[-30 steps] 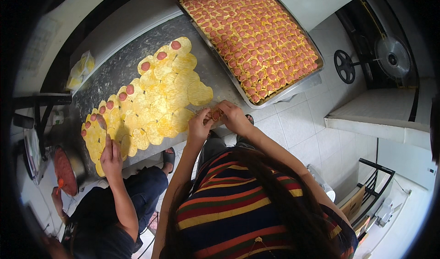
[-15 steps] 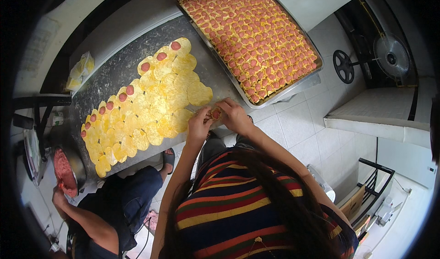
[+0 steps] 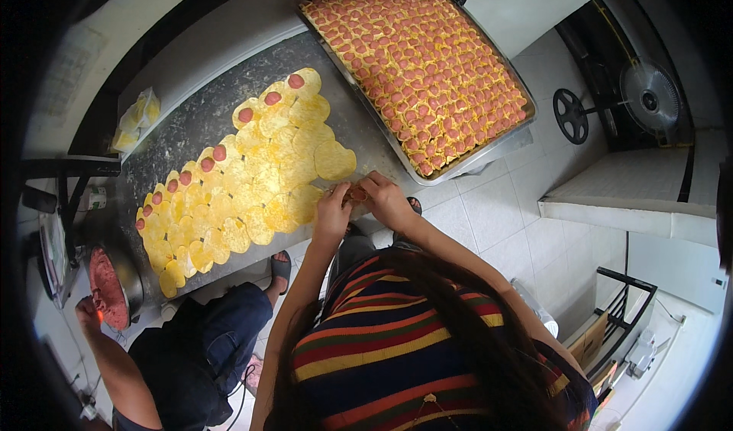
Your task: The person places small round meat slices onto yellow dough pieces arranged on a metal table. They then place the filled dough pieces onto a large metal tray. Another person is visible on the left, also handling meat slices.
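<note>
At frame centre, our left hand (image 3: 333,216) and right hand (image 3: 385,200) pinched one filled wrapper (image 3: 355,195). It looked soft and tearable, best held by its edges.

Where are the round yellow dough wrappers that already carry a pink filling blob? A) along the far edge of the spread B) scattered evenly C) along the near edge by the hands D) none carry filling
A: on the grey stone worktop, the pink filling blobs sit only on the round yellow dough wrappers in the row farthest from both hands; the wrappers nearer the left hand are bare.
</note>
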Demonstrator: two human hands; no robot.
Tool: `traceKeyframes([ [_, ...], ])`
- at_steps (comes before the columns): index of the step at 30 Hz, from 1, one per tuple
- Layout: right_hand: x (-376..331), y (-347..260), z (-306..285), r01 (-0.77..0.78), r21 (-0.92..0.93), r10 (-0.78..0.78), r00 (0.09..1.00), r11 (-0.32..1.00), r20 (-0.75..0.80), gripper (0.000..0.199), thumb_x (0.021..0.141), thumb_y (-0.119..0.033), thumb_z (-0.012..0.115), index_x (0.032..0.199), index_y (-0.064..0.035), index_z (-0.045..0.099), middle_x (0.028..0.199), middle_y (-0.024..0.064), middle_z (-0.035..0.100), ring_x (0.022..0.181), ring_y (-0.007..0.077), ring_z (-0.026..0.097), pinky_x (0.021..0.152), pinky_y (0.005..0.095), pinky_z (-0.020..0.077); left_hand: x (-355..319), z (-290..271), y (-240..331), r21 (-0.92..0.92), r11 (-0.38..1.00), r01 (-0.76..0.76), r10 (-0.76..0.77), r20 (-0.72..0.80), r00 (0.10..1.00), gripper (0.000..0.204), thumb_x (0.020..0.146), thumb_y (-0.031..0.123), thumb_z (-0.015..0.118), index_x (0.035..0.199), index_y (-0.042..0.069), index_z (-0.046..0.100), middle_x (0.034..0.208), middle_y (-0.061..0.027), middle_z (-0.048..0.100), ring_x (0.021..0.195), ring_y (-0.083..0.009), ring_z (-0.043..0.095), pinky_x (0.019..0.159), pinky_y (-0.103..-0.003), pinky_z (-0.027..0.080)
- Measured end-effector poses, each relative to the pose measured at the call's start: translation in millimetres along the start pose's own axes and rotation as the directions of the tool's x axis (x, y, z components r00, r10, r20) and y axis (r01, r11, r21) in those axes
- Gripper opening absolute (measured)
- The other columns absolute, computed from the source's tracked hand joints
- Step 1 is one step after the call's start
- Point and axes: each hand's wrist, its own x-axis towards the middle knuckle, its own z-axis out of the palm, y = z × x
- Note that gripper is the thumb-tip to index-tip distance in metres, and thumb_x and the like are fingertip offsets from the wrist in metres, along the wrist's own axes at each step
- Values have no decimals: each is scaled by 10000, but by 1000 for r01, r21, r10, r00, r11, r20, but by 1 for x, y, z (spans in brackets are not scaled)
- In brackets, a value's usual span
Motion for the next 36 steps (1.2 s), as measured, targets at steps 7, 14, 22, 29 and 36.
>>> traceKeyframes([
  [7,4,-4,-5,110,101,-102,991,989,-83,224,709,10,579,931,-16,569,902,154,557,865,354,569,744,407,494,-3,2,-4,-67,993,100,-98,27,995,381,693,-28,661,1064,12,585,986,-192,632,839,-329,643,732,-380,513],
  [14,6,2,-3,133,-7,-133,988,991,-81,281,703,6,602,981,-26,567,915,155,566,867,352,574,744,405,490,-1,-5,1,-68,995,79,-78,13,997,368,703,-25,659,1061,15,588,963,-188,642,844,-324,648,741,-359,513],
  [22,5,6,7,83,32,-83,996,996,12,250,726,-11,585,972,-52,569,914,137,571,839,349,579,711,404,501,-2,-8,-4,-152,985,77,-77,6,997,287,737,-13,638,1022,5,604,956,-188,637,888,-355,617,766,-384,490],
  [29,7,-1,3,168,-88,-162,984,982,74,276,722,-65,595,996,-82,570,962,118,564,917,318,572,753,390,495,-8,-10,-10,-259,959,118,-120,5,993,357,746,-31,644,1091,9,564,956,-188,649,844,-282,664,728,-346,516],
  [36,2,-11,2,139,-306,-94,983,942,158,333,737,-72,608,1069,-77,576,977,110,562,915,273,585,806,340,479,-18,-13,-37,-422,895,144,-130,62,990,327,778,6,659,1084,-4,546,847,-117,659,757,-168,643,683,-287,512],
])
